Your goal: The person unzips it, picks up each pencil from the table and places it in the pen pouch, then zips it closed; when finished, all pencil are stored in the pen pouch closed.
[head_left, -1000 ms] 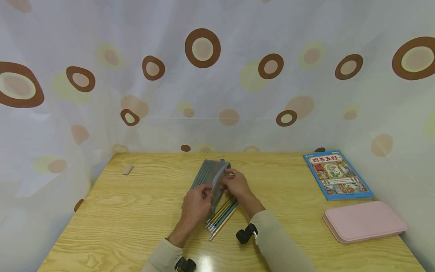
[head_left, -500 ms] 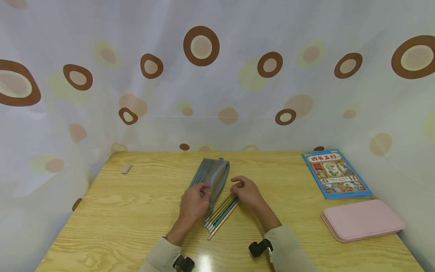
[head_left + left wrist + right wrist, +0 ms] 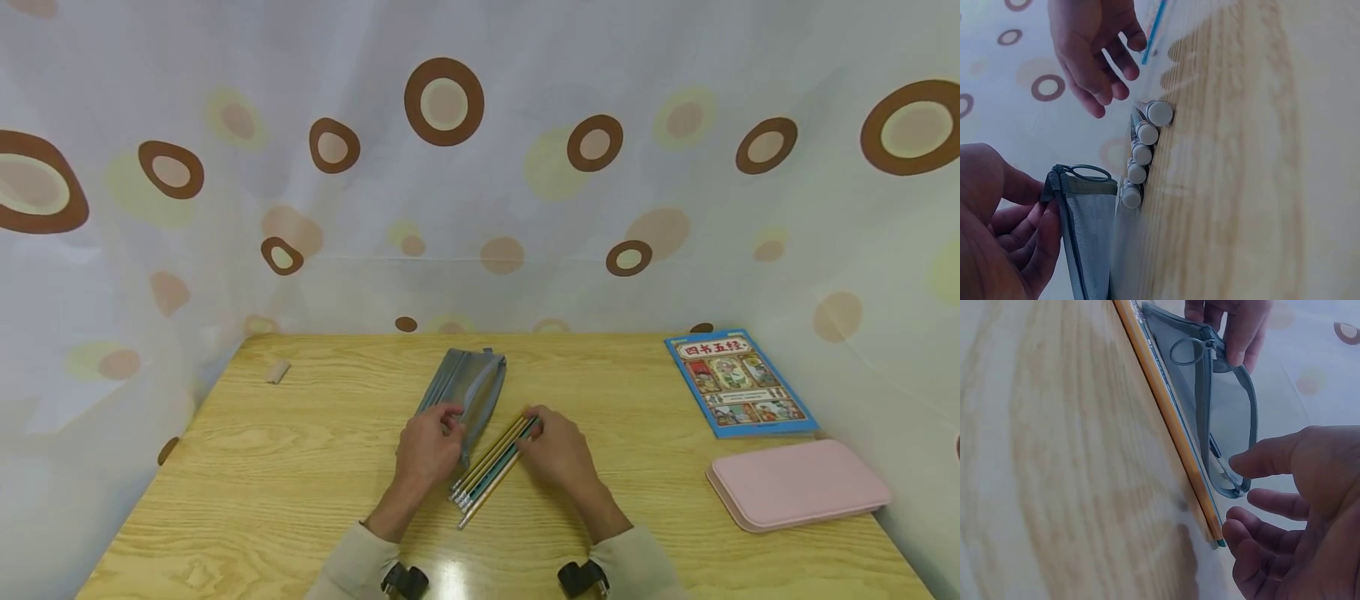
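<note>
Pencils (image 3: 492,472) look like what this step is about: I think it is time to pick them up, while the gray bag (image 3: 474,385) is held steady. They lie side by side in a slanted bunch near the middle of the table (image 3: 300,467). Their rubber ends point away from the table's far edge, and their other ends slant up toward its far right corner. The bag lies just to the left of them and reaches closer to the far edge. Its mouth gapes a bit.

The left hand (image 3: 427,446) pinches a corner of the bag, with the thumb and fingers together on it. The right hand (image 3: 561,450) is at the far ends of the pencils. Its fingers bend softly, and there is a gap between them and the thumb. They are very close to the pencils, but I cannot tell if the tips touch. They do not look closed around any pencil.

I think the next move calls for the right thumb and fingers to squeeze around the whole bunch, so no pencil rolls off, while the left hand holds the bag.

A blue book (image 3: 738,383) lies near the table's far right corner.
</note>
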The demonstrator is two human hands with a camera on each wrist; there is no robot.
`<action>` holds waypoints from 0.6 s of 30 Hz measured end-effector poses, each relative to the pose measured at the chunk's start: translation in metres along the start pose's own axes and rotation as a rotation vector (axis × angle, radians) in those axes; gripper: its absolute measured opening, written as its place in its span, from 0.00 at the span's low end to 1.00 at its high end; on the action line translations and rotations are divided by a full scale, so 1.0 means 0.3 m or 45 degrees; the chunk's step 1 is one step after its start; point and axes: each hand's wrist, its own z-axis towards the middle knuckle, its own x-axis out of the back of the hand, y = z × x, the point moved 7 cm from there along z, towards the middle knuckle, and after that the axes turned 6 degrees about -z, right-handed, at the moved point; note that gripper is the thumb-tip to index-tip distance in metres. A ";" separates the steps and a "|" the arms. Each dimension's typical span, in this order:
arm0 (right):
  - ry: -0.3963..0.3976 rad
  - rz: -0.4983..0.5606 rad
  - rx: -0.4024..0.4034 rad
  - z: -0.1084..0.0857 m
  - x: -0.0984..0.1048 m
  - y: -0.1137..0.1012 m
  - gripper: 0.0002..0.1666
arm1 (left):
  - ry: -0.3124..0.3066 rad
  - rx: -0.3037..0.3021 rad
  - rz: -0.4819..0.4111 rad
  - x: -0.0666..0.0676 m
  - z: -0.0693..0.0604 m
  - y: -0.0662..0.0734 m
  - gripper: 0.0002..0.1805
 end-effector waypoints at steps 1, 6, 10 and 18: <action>-0.007 -0.012 -0.001 -0.004 -0.003 0.000 0.25 | 0.001 0.001 0.000 0.001 -0.001 0.000 0.11; -0.006 -0.060 0.004 -0.022 -0.016 0.005 0.26 | -0.008 0.003 0.007 0.000 -0.003 -0.001 0.11; 0.010 -0.116 -0.004 -0.029 -0.024 0.008 0.28 | -0.011 0.007 0.010 -0.002 -0.004 -0.003 0.11; -0.009 -0.173 -0.057 -0.037 -0.034 0.006 0.35 | 0.007 -0.007 0.008 0.000 0.002 -0.003 0.11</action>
